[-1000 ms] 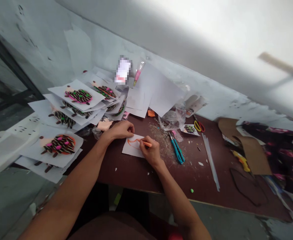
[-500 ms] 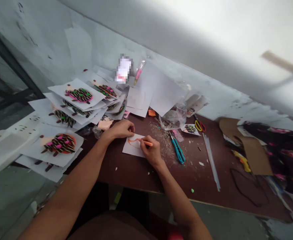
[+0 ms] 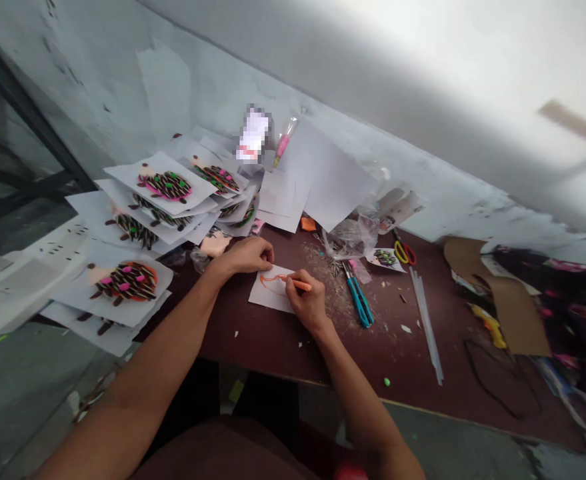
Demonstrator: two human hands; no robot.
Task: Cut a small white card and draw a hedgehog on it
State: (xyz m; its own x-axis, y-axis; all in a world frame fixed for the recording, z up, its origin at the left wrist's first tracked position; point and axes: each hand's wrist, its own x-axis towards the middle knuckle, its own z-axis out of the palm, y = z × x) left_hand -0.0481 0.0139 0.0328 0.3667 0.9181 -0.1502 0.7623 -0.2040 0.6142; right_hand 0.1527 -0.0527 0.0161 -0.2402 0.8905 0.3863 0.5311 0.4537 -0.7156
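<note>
A small white sheet of paper (image 3: 267,298) lies on the dark red-brown table in front of me, with an orange curved outline drawn on it. My right hand (image 3: 307,303) pinches an orange marker (image 3: 301,285), its tip hidden behind the fingers close to the line. At the sheet's upper left corner rests my left hand (image 3: 253,255), its fingers bent and pressed down on the edge. Teal-handled pliers (image 3: 359,300) lie right of my right hand, among scattered crumbs. A peach-coloured piece (image 3: 215,245) lies beyond my left wrist.
On the left are stacked sheets bearing hedgehog pictures (image 3: 165,184), beside a white power strip (image 3: 33,267). A phone (image 3: 253,135) leans at the wall. Rightward lie scissors (image 3: 405,253), clear sticks (image 3: 427,327), a yellow glue gun (image 3: 490,325) with cord, and cardboard (image 3: 515,313).
The view has shifted slightly, so everything sits a little further right. Both hands keep nearly the same places on the sheet, the marker still in my right hand.
</note>
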